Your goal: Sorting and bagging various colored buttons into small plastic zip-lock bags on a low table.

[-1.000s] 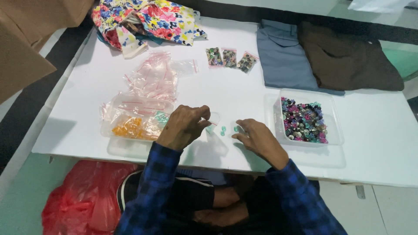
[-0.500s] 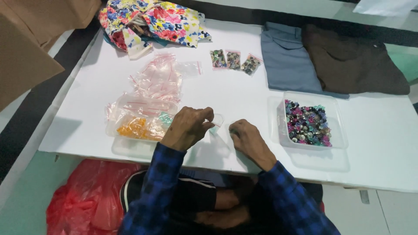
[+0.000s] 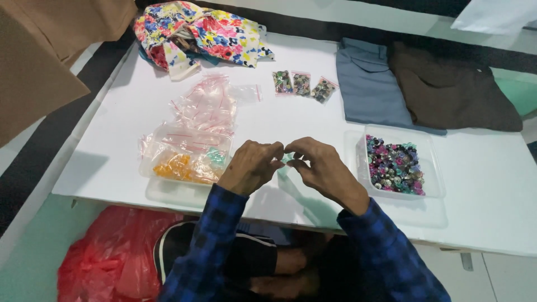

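Note:
My left hand (image 3: 253,165) and my right hand (image 3: 320,166) meet just above the front of the white table (image 3: 279,120), fingertips pinched together on a small clear plastic bag (image 3: 287,160) with something teal inside. To the left stands a clear tub (image 3: 187,162) with orange and teal pieces, under a heap of small empty zip bags (image 3: 207,106). A clear tub of mixed coloured buttons (image 3: 396,168) sits right of my right hand.
Three filled small bags (image 3: 302,85) lie in a row further back. A floral cloth (image 3: 201,34) is bunched at the far left; folded blue (image 3: 369,86) and brown (image 3: 450,89) garments lie at the far right. A red plastic bag (image 3: 112,257) sits below the table edge.
My right hand has lifted off the table and moved left to meet my left hand; both now pinch the small bag between them.

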